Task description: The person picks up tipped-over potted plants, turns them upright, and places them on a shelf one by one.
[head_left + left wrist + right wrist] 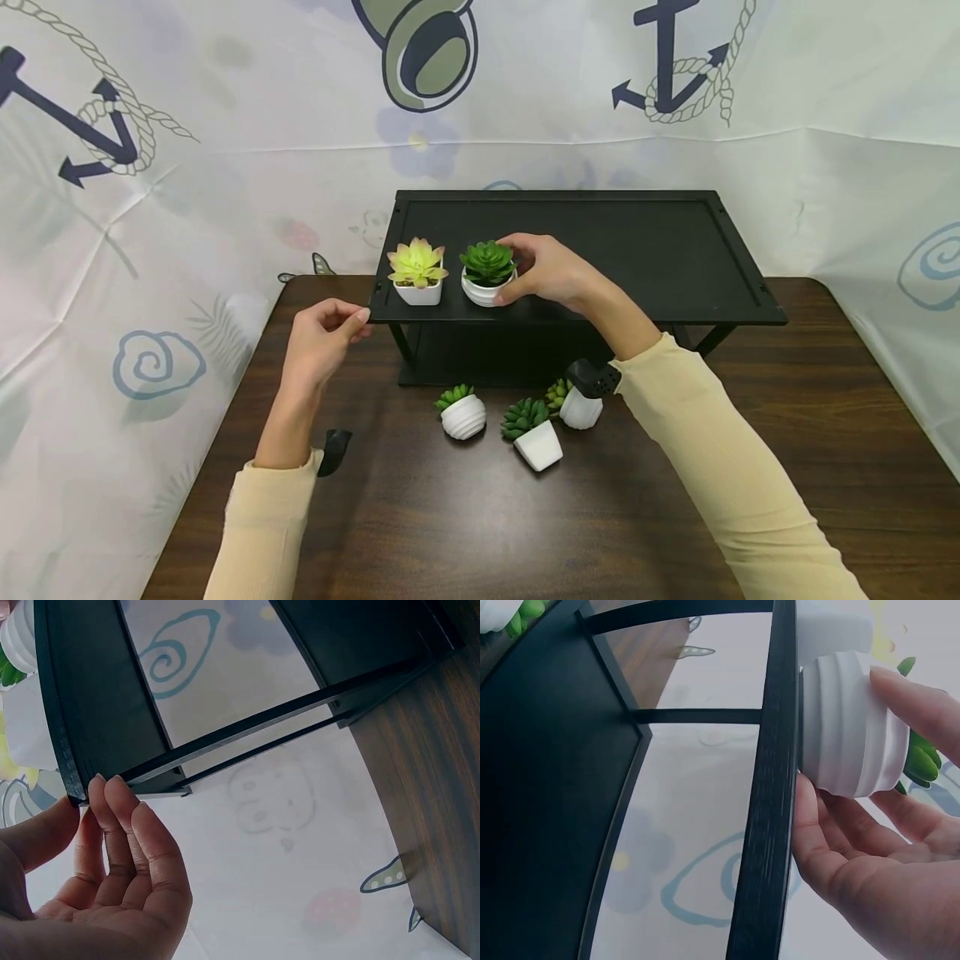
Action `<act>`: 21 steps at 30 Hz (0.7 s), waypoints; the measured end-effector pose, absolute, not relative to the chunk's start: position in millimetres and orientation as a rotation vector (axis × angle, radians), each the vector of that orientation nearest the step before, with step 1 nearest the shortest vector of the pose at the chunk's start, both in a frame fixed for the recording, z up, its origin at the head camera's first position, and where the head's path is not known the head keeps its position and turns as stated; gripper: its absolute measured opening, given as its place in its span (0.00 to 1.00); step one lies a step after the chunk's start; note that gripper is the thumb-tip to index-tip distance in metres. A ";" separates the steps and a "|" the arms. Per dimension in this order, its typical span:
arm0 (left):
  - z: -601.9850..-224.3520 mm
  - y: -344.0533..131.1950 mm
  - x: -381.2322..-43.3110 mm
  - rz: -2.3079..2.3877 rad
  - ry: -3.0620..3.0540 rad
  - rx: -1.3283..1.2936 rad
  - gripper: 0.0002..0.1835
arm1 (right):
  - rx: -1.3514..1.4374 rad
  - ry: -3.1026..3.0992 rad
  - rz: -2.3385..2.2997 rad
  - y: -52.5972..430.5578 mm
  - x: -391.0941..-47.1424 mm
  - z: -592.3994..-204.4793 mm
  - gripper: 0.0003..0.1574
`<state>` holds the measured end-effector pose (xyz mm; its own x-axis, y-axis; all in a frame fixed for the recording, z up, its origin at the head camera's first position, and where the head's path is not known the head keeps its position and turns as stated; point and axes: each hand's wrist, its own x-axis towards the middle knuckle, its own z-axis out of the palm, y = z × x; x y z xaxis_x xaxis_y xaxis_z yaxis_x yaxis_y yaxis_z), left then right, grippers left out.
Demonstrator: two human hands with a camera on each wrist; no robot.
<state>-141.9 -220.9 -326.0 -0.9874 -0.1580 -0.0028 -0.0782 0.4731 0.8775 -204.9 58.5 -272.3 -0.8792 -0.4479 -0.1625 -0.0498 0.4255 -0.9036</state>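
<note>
My right hand (546,271) grips a green succulent in a round, ribbed white pot (487,275), thumb on the near side and fingers behind. In the right wrist view the pot (855,724) sits against the top of the black shelf (769,787). Left of it on the same shelf (615,250) stands a yellow succulent in a square white pot (417,273). With thumb and fingertips my left hand (322,342) pinches the shelf's front left corner; the left wrist view shows this hand (127,877) at the shelf edge from below.
On the brown table (465,533), before the shelf, several potted succulents lie tipped: one in a ribbed pot (463,417), one in a square pot (538,446), one in a rounded pot (581,408). The shelf has a lower black tier (487,358). A patterned cloth (300,183) hangs behind.
</note>
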 end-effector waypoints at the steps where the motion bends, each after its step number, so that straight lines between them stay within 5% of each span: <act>1: -326.1 -220.9 -142.0 -1.559 -2.627 0.206 0.14 | -0.424 2.303 -1.441 58.8 -204.7 -272.0 0.45; 21: -327.3 -220.7 -142.2 -1.550 -2.621 0.190 0.14 | -0.405 2.281 -1.467 79.8 -191.9 -262.7 0.38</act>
